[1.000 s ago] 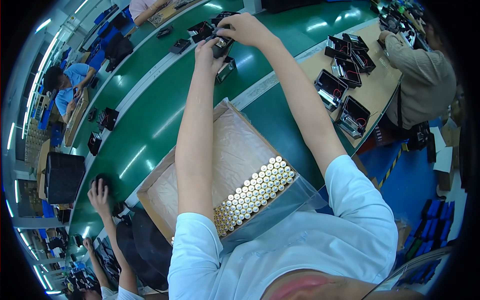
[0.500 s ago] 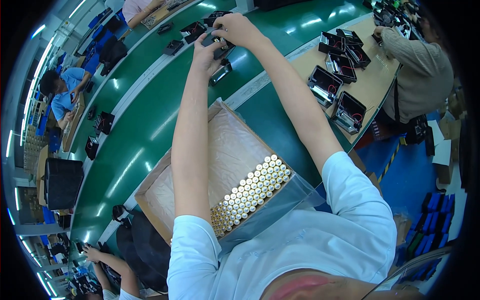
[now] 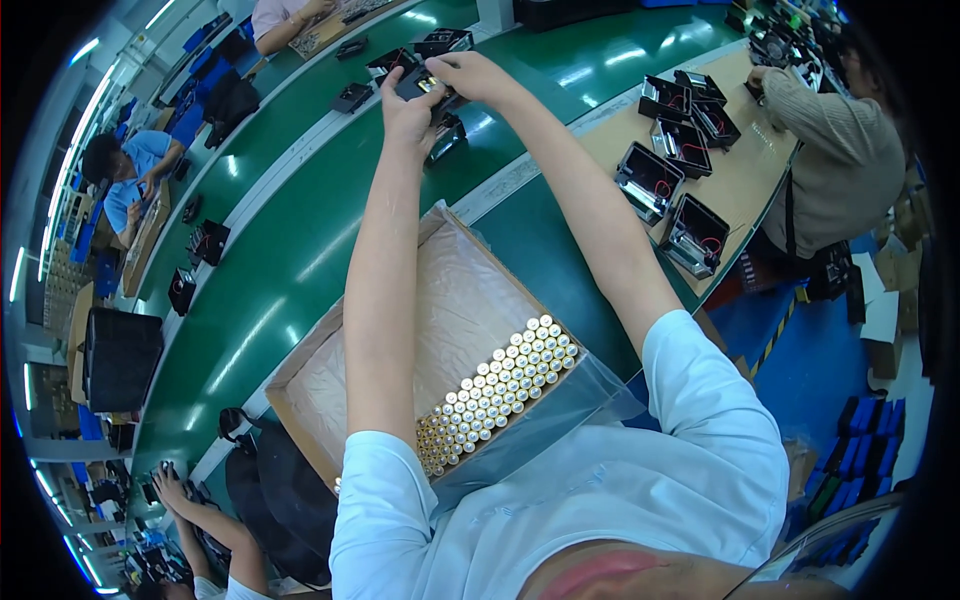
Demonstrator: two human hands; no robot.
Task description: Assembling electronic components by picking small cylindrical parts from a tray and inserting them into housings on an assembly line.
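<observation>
Both my arms stretch forward over the green conveyor. A small black case (image 3: 412,84) is between my hands, with shiny battery-like pieces (image 3: 430,85) showing in it. My left hand (image 3: 407,118) grips its near left side, thumb and fingers closed around it. On the right side, my right hand (image 3: 478,78) holds the same case with bent fingers, partly hidden. Another open black case (image 3: 447,138) lies on the conveyor just below the hands. Beneath my forearms, a cardboard box (image 3: 500,262) lined with clear plastic holds rows of upright batteries (image 3: 510,365) along its near side.
More open black cases with red wires (image 3: 650,180) stand on a tan board (image 3: 745,170) at right, where a co-worker in a knitted sleeve (image 3: 835,115) sits. Black cases (image 3: 208,243) also line the conveyor (image 3: 290,260) at left. Other people work along the far side and lower left.
My right hand has shifted slightly down and to the right, and the shiny pieces in the case show more clearly. Both hands stay at the case. The view has shifted slightly.
</observation>
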